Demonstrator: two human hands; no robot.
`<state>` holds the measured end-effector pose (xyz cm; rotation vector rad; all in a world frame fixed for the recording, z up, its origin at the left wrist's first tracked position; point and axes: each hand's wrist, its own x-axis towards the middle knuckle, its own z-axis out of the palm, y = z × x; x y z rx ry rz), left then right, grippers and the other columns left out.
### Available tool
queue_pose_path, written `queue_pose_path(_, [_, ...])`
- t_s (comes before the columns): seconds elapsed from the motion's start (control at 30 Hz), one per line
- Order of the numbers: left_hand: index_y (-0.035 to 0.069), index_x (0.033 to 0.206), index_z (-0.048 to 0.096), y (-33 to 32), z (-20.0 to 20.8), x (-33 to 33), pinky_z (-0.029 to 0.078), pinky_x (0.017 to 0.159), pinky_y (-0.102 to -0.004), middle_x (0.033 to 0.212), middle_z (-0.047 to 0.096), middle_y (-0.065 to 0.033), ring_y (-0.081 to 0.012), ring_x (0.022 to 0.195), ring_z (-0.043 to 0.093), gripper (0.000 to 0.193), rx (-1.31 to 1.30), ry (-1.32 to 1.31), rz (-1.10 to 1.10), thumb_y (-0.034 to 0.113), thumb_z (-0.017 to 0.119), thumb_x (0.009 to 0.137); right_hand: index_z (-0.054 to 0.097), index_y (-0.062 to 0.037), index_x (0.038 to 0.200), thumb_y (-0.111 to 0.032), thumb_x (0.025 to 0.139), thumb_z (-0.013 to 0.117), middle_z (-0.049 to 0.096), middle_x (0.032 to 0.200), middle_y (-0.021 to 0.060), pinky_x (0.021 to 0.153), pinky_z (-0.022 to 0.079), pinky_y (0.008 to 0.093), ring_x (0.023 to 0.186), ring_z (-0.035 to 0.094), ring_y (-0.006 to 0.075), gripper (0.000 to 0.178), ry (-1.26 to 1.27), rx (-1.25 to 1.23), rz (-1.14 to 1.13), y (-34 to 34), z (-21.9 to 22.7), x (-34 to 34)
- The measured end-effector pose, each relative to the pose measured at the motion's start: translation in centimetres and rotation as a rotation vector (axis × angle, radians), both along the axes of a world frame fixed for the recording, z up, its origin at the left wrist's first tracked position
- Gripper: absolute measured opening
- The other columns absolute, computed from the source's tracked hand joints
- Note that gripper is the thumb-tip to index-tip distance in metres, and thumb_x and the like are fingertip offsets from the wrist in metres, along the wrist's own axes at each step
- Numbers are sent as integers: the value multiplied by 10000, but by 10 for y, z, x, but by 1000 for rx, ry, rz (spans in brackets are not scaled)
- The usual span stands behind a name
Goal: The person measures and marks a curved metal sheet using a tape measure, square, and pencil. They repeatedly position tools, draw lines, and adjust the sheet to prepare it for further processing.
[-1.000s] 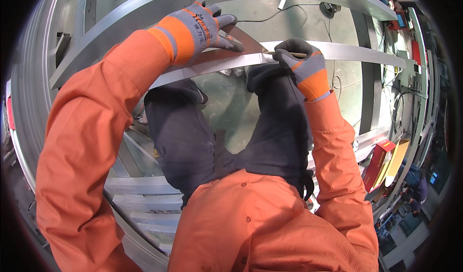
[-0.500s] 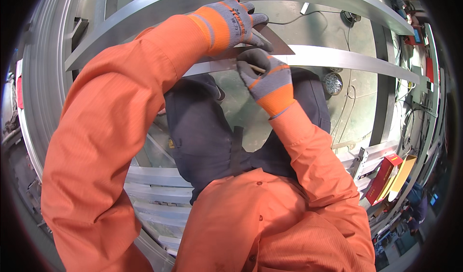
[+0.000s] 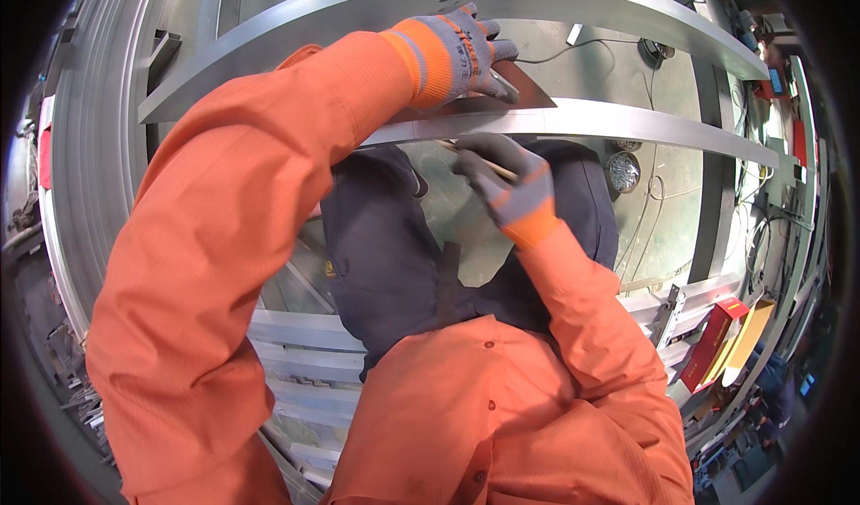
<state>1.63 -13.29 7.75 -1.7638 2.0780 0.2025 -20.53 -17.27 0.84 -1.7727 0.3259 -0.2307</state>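
Observation:
My left hand (image 3: 461,55), in a grey and orange glove, is closed on a dark flat triangular plate (image 3: 530,94). The plate lies along the near silver metal bar (image 3: 618,122), its pointed corner to the right, and much of it is hidden under the hand and sleeve. My right hand (image 3: 511,178), gloved the same way and slightly blurred, is closed around a thin pale pencil-like stick (image 3: 494,168). The tip of the stick points up and left, toward the near edge of the bar. This hand is on my side of the bar, above my right thigh.
A wider silver beam (image 3: 340,5) with holes arches across beyond the hands. Long metal profiles (image 3: 85,174) are stacked at left. A black cable (image 3: 582,45) runs over the floor. An open red and yellow box (image 3: 714,344) sits at lower right, near metal bars (image 3: 305,330).
My right hand has pulled slightly down and right, away from the bar, showing more of the stick. In the picture, the left hand, plate and bars sit slightly lower and farther right.

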Motion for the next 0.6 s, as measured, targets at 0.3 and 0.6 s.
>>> queue_pose_path(0.3, [341,1478,618,174,75,48,566,945,-454,1259,640,-169,-392,1092,654,856,-591,-8,623,-144,536,777,495,8,1524,-324,1122,523,770,1069,158,806,576,298,919,728,171,522,97,207,-394,-64,30,-171])
queue_pose_path(0.6, [122,1486,630,224,23,-116,480,965,-283,1231,614,-95,-189,1061,582,780,-855,703,1267,-97,422,767,682,10,1281,-110,928,735,753,1090,167,879,578,373,997,742,262,376,128,13,-147,12,92,-128])
